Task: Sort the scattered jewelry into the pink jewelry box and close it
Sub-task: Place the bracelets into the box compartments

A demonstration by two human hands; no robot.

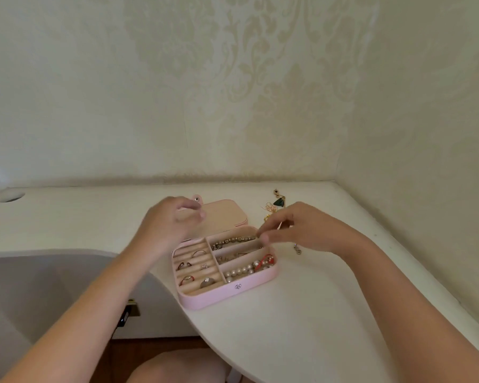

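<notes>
The pink jewelry box (213,298) lies open on the worktop (288,341). At its 1 o'clock corner the right hand (302,230) pinches a thin gold piece (280,225); best lower it well into a compartment before letting go. The left hand (172,225), at 11 o'clock, is blurred, and I cannot tell its grip.

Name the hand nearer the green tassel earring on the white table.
Right. The right hand is just in front of the green tassel earring; the left hand hovers by the pink jewelry box's open lid, well to the earring's left.
</notes>
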